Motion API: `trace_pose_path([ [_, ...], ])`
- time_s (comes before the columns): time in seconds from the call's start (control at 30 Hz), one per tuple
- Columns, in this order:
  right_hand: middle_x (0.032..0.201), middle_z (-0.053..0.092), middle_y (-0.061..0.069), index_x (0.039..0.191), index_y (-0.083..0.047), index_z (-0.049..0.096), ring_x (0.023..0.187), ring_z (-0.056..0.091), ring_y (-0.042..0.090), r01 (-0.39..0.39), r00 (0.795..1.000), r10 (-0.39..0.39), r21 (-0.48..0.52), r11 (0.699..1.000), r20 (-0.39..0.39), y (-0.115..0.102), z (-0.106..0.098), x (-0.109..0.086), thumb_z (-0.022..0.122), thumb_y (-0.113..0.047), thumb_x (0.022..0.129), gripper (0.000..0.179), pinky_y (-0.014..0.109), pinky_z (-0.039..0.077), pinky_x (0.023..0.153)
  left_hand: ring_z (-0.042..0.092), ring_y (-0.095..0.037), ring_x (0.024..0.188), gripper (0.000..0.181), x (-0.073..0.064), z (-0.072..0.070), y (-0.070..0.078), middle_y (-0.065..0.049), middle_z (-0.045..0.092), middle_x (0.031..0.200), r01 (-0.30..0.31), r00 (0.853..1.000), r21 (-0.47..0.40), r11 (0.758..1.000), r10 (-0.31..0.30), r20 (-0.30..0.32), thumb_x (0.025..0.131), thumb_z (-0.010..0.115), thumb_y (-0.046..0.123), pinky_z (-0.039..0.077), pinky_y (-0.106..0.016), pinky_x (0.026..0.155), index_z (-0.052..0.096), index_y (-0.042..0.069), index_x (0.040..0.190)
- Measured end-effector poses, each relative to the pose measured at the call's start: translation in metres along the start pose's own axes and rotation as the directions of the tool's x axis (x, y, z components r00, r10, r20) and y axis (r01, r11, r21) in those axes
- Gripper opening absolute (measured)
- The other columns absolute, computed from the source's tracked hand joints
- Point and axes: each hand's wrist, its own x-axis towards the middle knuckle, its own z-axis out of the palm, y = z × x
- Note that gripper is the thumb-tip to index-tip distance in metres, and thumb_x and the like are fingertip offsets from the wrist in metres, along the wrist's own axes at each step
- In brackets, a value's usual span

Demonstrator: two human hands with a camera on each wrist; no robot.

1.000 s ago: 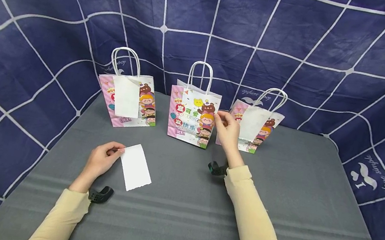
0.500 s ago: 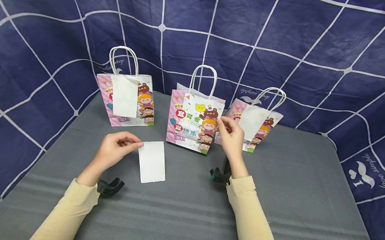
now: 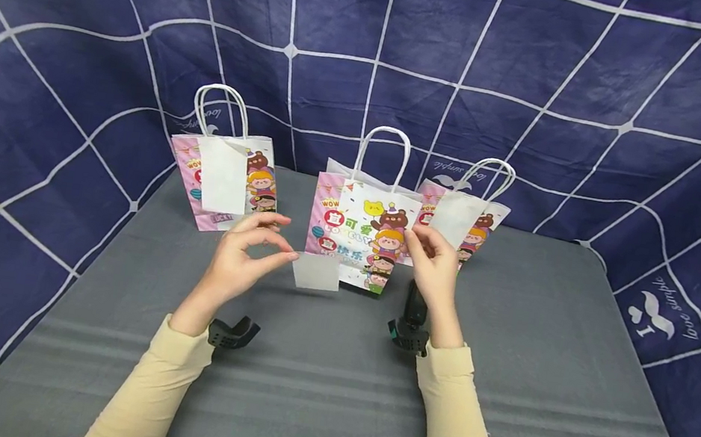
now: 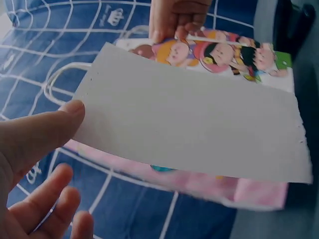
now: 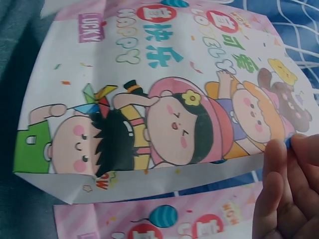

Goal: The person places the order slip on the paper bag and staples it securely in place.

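In the head view my left hand (image 3: 238,262) pinches a blank white paper slip (image 3: 317,272) by its edge between thumb and finger, the other fingers spread. The slip overlaps the lower left front of the middle gift bag (image 3: 364,239), a pink and white paper one with cartoon characters and white twisted handles. My right hand (image 3: 436,271) pinches that bag's right side edge, fingertips beside the bear print. The right wrist view shows thumb and finger together at the edge of the bag (image 5: 174,124). Seen from the left wrist, the slip (image 4: 189,119) covers much of the bag's front.
A matching gift bag (image 3: 258,174) stands at the left with a white slip (image 3: 224,175) on its front. At the right, behind my right hand, another bag (image 3: 488,228) carries a white slip (image 3: 457,216). A blue gridded curtain (image 3: 432,34) hangs behind the grey table (image 3: 322,411).
My left hand has brought the slip up and rightward from over the table to the middle bag's front. My right hand has drawn the bag slightly rightward and toward me.
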Motion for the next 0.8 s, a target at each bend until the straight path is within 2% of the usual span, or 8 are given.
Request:
trace_pose_path([
  [0.1, 0.076, 0.062, 0.029, 0.096, 0.015, 0.063, 0.067, 0.062, 0.03, 0.012, 1.0, -0.012, -0.006, 1.0, 0.002, -0.006, -0.004, -0.004, 0.061, 0.003, 0.089, 0.014, 0.015, 0.043, 0.059, 0.049, -0.041, 0.106, 0.012, 0.005, 0.007, 0.01, -0.027, 0.056, 0.116, -0.016, 1.0, 0.005, 1.0, 0.016, -0.019, 0.068, 0.078, -0.009, 0.035, -0.036, 0.094, 0.068, -0.004, 0.073],
  [0.23, 0.074, 0.061, 0.03, 0.095, 0.016, 0.063, 0.064, 0.062, 0.019, 0.023, 1.0, -0.023, 0.0, 1.0, 0.005, -0.011, -0.008, -0.009, 0.06, 0.005, 0.088, 0.013, 0.014, 0.044, 0.059, 0.043, -0.041, 0.118, 0.012, 0.01, 0.015, 0.019, -0.027, 0.052, 0.125, -0.035, 0.998, -0.011, 0.999, 0.034, -0.059, 0.068, 0.077, -0.01, 0.035, -0.048, 0.098, 0.068, -0.005, 0.073],
  [0.47, 0.079, 0.062, 0.032, 0.096, 0.016, 0.063, 0.063, 0.064, 0.016, -0.041, 0.998, 0.039, 0.027, 0.999, 0.047, -0.013, -0.016, -0.017, 0.06, 0.005, 0.088, 0.014, 0.015, 0.043, 0.054, 0.038, -0.038, 0.126, 0.011, 0.016, 0.032, 0.028, -0.026, 0.045, 0.135, -0.052, 0.992, -0.025, 0.998, 0.049, -0.113, 0.069, 0.077, -0.009, 0.032, -0.049, 0.101, 0.068, -0.004, 0.073],
  [0.67, 0.084, 0.062, 0.034, 0.097, 0.018, 0.061, 0.064, 0.064, 0.011, -0.092, 0.99, 0.084, 0.066, 0.994, 0.117, -0.011, -0.018, -0.024, 0.059, 0.008, 0.087, 0.014, 0.02, 0.052, 0.063, 0.036, -0.04, 0.128, 0.011, 0.015, 0.045, 0.033, -0.028, 0.041, 0.137, -0.061, 0.991, -0.047, 0.997, 0.055, -0.12, 0.069, 0.078, -0.007, 0.03, -0.05, 0.103, 0.068, -0.004, 0.072],
  [0.8, 0.084, 0.061, 0.035, 0.095, 0.02, 0.06, 0.064, 0.065, 0.012, -0.089, 0.984, 0.074, 0.089, 0.992, 0.163, -0.007, -0.019, -0.027, 0.058, 0.011, 0.087, 0.013, 0.022, 0.053, 0.064, 0.035, -0.04, 0.127, 0.011, 0.013, 0.051, 0.034, -0.027, 0.042, 0.137, -0.052, 0.991, -0.047, 0.998, 0.045, -0.126, 0.069, 0.078, -0.007, 0.03, -0.048, 0.103, 0.068, -0.004, 0.072],
])
